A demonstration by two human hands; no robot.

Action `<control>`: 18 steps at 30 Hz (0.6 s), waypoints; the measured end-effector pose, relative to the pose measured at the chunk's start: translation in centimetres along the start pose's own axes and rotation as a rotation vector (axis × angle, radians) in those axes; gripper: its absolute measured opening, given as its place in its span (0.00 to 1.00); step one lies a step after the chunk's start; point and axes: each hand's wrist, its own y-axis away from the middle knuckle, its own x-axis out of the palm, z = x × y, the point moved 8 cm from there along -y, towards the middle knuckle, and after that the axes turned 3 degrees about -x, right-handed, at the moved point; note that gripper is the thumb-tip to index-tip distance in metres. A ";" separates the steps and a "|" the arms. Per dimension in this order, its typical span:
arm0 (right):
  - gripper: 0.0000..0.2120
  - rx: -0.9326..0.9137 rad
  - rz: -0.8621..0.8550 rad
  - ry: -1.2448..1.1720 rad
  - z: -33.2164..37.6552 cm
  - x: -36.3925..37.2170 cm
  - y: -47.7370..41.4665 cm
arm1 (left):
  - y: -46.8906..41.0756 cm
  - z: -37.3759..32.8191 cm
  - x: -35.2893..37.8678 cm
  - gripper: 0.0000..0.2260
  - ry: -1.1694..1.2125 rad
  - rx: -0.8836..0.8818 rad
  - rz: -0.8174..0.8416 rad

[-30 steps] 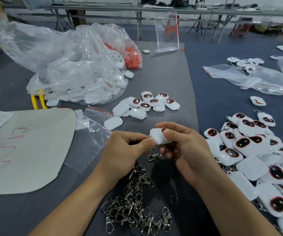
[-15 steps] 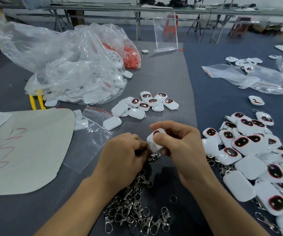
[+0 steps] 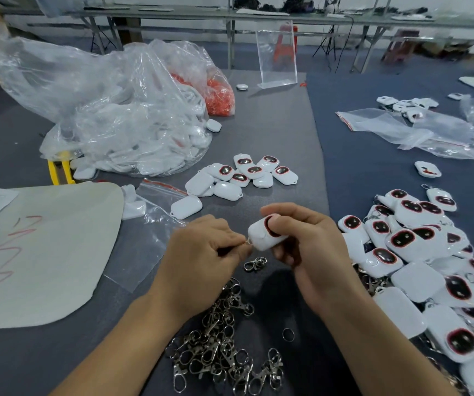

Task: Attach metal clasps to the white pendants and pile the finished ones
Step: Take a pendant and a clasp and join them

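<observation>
Now our left hand (image 3: 201, 252) pinches a clasp ring (image 3: 247, 242) against the pendant (image 3: 261, 238) our right hand (image 3: 313, 247) grips; it could slip loose if either pinch eases.

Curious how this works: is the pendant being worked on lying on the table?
No, the right hand grips the pendant above the table while the left hand pinches a ring at its corner.

From the middle of the table (image 3: 273, 132), the clasp heap (image 3: 224, 352) lies at 6 o'clock, the finished pile (image 3: 418, 252) at 3, a pendant cluster (image 3: 241, 175) at 12, a bag (image 3: 121, 118) at 10, a sheet (image 3: 44, 252) at 9, and a stand (image 3: 277, 58) far behind at 12.
</observation>
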 end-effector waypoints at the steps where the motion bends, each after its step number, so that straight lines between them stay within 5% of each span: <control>1: 0.11 -0.021 -0.002 0.032 0.1 0.1 0.1 | 0.1 -0.3 0.3 0.12 -0.097 0.030 0.024; 7: 0.11 -0.158 -0.009 0.257 0.5 0.6 0.0 | 0.2 0.1 1.0 0.10 -0.322 0.020 0.049; 14: 0.15 0.026 -0.032 -0.009 -0.2 -0.6 -0.6 | 0.2 2.6 1.6 0.02 0.431 -0.390 0.051; 18: 0.16 0.056 -0.029 -0.012 -0.5 -0.9 -0.9 | 0.5 2.8 1.7 0.04 0.568 -0.432 0.020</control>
